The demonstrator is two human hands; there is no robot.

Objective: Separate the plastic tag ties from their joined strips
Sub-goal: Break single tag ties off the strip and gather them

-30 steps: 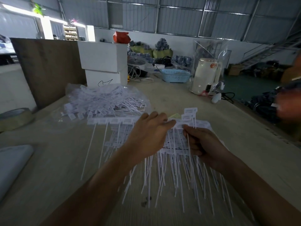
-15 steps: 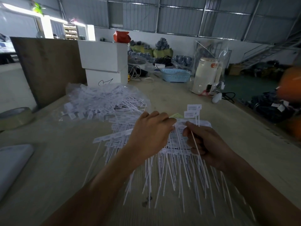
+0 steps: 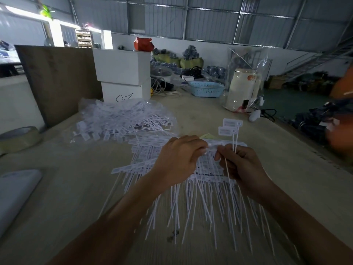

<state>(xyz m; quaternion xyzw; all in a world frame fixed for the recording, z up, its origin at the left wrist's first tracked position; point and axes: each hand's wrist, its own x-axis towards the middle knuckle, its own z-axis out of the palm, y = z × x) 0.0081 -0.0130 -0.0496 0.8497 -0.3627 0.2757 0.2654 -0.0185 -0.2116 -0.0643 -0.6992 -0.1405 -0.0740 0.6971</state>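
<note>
A heap of white plastic tag ties in joined strips [image 3: 193, 190] lies on the table in front of me, thin tails pointing toward me. My left hand [image 3: 177, 159] pinches the head end of a strip [image 3: 212, 145] above the heap. My right hand [image 3: 242, 165] holds two separated ties [image 3: 230, 127] upright, their flat labels sticking up above the fist, and its thumb and forefinger pinch the same strip close to the left fingertips. A second pile of tag ties [image 3: 124, 119] sits on clear plastic farther back on the left.
Two stacked white boxes [image 3: 122, 73] stand behind the far pile, a brown board [image 3: 57, 79] to their left. A tape roll [image 3: 19, 138] and a pale flat object [image 3: 15, 192] lie at the left edge. A blue basket [image 3: 206, 88] and a cream appliance [image 3: 240, 88] stand at the back right.
The two ties in my right hand have risen a little and stand more upright. Both hands have drawn close together on one strip. A loose strip on the left has slid down the heap.
</note>
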